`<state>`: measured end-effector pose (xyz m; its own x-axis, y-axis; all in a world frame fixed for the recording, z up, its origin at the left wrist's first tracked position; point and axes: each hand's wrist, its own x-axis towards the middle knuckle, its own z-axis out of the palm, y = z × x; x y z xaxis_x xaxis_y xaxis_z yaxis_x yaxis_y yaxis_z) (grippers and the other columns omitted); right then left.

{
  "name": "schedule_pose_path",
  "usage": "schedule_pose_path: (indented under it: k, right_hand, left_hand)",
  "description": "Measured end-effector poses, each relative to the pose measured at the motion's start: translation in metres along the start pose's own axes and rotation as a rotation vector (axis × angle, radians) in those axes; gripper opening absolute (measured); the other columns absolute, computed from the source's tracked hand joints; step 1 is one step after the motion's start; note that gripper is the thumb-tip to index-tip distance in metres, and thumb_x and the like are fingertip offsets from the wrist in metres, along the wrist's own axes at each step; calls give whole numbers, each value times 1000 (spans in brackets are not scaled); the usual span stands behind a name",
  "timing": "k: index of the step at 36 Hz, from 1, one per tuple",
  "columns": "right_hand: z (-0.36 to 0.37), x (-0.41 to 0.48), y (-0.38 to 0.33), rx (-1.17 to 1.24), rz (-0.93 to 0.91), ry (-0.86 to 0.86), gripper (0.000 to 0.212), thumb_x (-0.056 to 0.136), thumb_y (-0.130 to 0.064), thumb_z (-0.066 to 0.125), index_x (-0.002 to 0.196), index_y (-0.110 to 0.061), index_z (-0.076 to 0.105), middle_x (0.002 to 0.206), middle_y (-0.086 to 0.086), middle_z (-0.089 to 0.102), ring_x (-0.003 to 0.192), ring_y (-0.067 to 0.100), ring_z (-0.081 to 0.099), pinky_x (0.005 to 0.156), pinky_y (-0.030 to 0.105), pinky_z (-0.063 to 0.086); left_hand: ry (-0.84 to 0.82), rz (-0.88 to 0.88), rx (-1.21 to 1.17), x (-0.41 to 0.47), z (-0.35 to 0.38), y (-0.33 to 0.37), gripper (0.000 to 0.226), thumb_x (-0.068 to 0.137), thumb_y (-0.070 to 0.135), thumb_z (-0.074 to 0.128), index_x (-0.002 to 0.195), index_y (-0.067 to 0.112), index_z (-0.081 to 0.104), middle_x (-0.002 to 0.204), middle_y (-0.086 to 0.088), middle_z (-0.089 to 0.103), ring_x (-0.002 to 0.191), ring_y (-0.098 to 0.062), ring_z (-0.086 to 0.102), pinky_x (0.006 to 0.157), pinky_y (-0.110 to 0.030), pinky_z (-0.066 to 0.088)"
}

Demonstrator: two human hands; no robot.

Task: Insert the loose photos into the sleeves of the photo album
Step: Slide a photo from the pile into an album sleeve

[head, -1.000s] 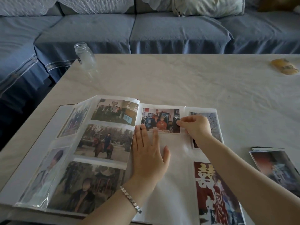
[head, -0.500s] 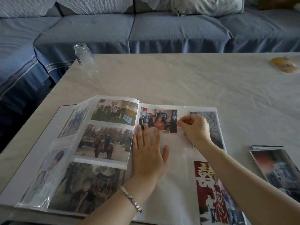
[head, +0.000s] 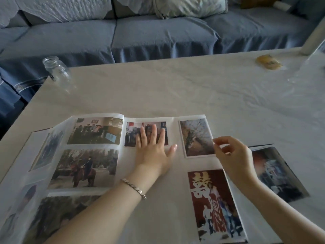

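Left hand (head: 153, 147) lies flat, fingers spread, pressing on the indoor group photo (head: 131, 134) in the top sleeve of the right-hand page of the photo album (head: 167, 212). My right hand (head: 233, 155) hovers at that page's outer edge beside the tree photo (head: 195, 138), thumb and forefinger curled close. Whether they pinch the clear film or nothing, I cannot tell. The loose photos (head: 277, 173) sit stacked on the table (head: 193, 88), just beside the album. If my palm pushes unevenly, I think the print could skew or buckle in its pocket — and a tug on the film might lift the page and shift the tree photo.
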<state>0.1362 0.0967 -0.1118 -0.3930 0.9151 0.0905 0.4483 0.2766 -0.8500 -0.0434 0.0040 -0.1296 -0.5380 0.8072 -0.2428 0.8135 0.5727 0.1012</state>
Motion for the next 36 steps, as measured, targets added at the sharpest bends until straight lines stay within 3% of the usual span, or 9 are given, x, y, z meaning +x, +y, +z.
schedule_pose_path:
  k: [3, 6, 10, 14, 18, 25, 28, 32, 36]
  right_hand:
    - [-33, -8, 15, -189, -16, -6, 21, 83, -2, 64, 83, -23, 64, 86, -8, 61, 71, 9, 58, 63, 2, 39]
    - [-62, -16, 31, -410, 45, -36, 20, 84, -11, 65, 102, -18, 68, 115, 0, 61, 101, 21, 57, 83, 21, 39]
    - [-87, -25, 42, -755, 194, -199, 56, 86, -45, 57, 135, -20, 47, 142, 1, 42, 132, 23, 37, 106, 32, 27]
    - [-96, -28, 47, -926, 126, -282, 53, 88, -52, 49, 132, -24, 46, 130, -5, 49, 123, 17, 46, 100, 26, 33]
    - [-103, -25, 43, -888, 128, -308, 40, 91, -50, 47, 123, -28, 54, 125, -9, 55, 114, 15, 52, 88, 22, 36]
    - [-104, -26, 39, -814, -88, -52, 16, 89, -7, 55, 91, -11, 71, 80, 7, 70, 67, 29, 61, 58, 32, 45]
    - [-92, -30, 31, -700, -383, 158, 31, 88, -16, 45, 86, -3, 73, 88, 10, 73, 80, 28, 70, 81, 30, 49]
    - [-65, -41, 3, -581, -573, 71, 33, 86, -19, 44, 102, -6, 70, 108, 9, 68, 100, 20, 65, 93, 50, 42]
    - [-39, -52, -15, -482, -689, -91, 32, 87, -21, 46, 106, -11, 69, 115, 3, 66, 107, 15, 62, 99, 38, 42]
  left_hand:
    - [6, 81, 1, 4, 3, 17, 73, 95, 58, 12, 148, 17, -15, 155, -4, -22, 141, -24, -26, 111, -40, -20]
    - [44, 169, -35, 1, 9, 23, 73, 95, 57, 10, 145, 14, -21, 156, -2, -20, 142, -16, -22, 116, -34, -14]
    - [79, 237, -31, -8, 13, 21, 78, 78, 65, -14, 138, 19, -27, 149, 4, -27, 133, -7, -28, 111, -26, -19]
    - [65, 271, -57, -22, 11, 19, 87, 73, 63, -15, 148, 19, -14, 149, 8, -25, 131, -2, -27, 107, -22, -19]
    - [65, 250, -185, -36, 2, 16, 62, 99, 49, 21, 151, 21, 4, 158, 5, -6, 143, -6, -10, 110, -19, -10]
    - [181, 145, -545, -55, -13, 25, 38, 97, 26, 44, 135, 21, 43, 148, 7, 33, 135, -3, 26, 102, -11, 16]
    - [191, 103, -705, -60, -20, 34, 23, 96, 26, 48, 117, 23, 56, 126, 11, 52, 110, 2, 44, 92, -8, 30]
    - [-109, 24, -1201, -67, -39, 52, 40, 82, 47, 51, 99, 14, 65, 98, 2, 69, 94, -13, 65, 77, -14, 49]
    - [-489, 5, -1588, -77, -50, 61, 49, 83, 44, 49, 107, 5, 64, 104, -15, 69, 97, -27, 67, 85, -36, 53]
